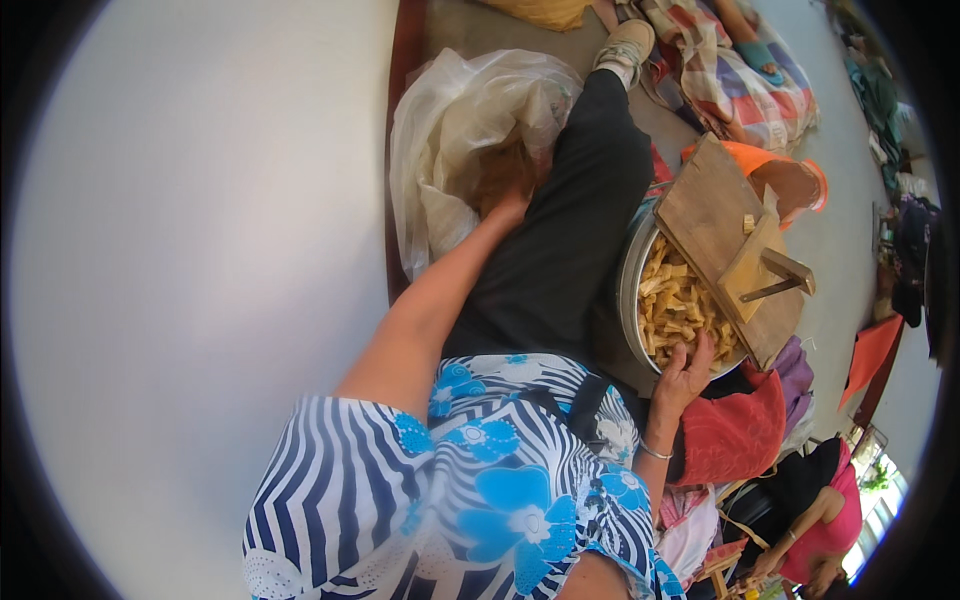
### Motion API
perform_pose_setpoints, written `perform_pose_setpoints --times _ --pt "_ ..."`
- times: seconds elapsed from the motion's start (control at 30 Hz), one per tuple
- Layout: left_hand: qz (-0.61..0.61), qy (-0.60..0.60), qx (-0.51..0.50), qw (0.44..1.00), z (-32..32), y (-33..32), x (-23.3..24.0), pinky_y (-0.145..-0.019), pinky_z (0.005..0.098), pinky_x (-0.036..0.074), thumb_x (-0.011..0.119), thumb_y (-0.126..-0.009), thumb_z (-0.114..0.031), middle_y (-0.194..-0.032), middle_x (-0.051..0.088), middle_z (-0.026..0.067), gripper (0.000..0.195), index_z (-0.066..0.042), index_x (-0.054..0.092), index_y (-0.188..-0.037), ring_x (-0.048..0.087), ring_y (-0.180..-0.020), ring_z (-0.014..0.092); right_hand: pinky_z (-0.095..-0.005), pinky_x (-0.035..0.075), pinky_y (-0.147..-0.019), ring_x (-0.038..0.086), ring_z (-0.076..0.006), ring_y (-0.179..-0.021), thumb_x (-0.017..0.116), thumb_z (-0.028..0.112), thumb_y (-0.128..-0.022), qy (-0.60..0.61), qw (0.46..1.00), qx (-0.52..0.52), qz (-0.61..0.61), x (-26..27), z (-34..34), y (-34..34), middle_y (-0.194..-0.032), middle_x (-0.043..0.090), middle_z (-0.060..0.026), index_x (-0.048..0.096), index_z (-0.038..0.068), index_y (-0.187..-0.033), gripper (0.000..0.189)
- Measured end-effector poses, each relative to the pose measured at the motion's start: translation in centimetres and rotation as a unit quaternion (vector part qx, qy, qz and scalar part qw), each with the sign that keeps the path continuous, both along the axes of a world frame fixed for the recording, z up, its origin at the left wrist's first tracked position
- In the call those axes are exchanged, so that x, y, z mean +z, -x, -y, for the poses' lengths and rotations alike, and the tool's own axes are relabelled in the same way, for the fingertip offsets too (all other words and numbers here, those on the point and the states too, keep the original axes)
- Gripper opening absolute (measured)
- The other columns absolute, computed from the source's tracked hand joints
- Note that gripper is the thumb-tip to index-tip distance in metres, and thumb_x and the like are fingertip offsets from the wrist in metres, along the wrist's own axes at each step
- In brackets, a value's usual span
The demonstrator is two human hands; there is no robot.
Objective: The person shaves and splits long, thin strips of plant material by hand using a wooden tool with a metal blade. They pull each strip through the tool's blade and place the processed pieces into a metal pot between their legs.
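Note:
My left hand [511, 202] reaches into a clear plastic bag [427, 142] beside my leg. The fingers are hidden inside, and brown material shows dimly in there. My right hand [684, 379] rests at the near rim of a round metal pot [628, 289], fingers apart and touching the contents. Short yellow-brown pieces [671, 300], some knot-like, fill the part of the pot that shows. A wooden board [705, 202] lies across the pot and covers its right side. On it sit a smaller wooden block [750, 262] with a wooden handle [787, 268] and one loose piece [748, 223].
A white wall [202, 225] runs along my left. Beyond the pot lie an orange container [795, 180] and a checked woven sack [705, 82] with another person's foot [769, 69]. Red cloth [739, 435] hangs by my right forearm. A person in pink [829, 525] works at the lower right.

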State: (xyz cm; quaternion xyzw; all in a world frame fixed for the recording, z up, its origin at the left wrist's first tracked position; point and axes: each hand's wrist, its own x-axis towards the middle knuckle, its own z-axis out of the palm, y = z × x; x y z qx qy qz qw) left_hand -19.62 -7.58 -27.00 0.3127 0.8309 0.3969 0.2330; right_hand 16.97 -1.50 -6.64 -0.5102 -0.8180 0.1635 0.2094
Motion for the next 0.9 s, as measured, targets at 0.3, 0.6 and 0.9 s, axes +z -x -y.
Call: perform_pose_setpoints --times 0.3,0.6,0.9 --pt "0.006 -0.054 0.003 0.999 0.6 3.2 0.0 -0.096 0.0392 0.043 0.057 -0.09 -0.028 -0.118 0.058 0.022 0.043 -0.004 0.054 -0.126 0.055 -0.112 0.036 -0.0442 0.034 -0.103 0.046 -0.0377 -0.121 0.064 0.015 -0.081 -0.02 0.998 -0.04 -0.034 0.5 0.4 1.9 -0.13 0.051 -0.0206 0.054 0.004 -0.126 0.047" --pt "-0.118 -0.215 0.069 0.967 -1.0 -0.6 18.7 -0.091 0.0334 0.045 0.053 -0.094 -0.017 -0.115 0.062 0.0167 0.033 0.003 0.055 -0.121 0.059 -0.105 0.026 -0.0442 0.035 -0.099 0.048 -0.0344 -0.117 0.067 0.017 -0.079 -0.065 0.995 -0.065 -0.036 -0.7 1.3 0.6 -0.125 0.055 -0.0155 0.059 0.006 -0.118 0.041" --pt "0.104 -0.248 -0.101 0.958 -3.1 -12.0 19.3 -0.088 0.027 0.045 0.054 -0.091 -0.007 -0.115 0.058 0.0121 0.028 0.002 0.056 -0.118 0.057 -0.102 0.018 -0.0458 0.036 -0.1 0.043 -0.0378 -0.122 0.074 0.027 -0.073 0.015 0.999 0.017 0.027 -0.5 -0.8 1.6 -0.136 0.044 -0.0175 0.052 0.011 -0.128 0.062"
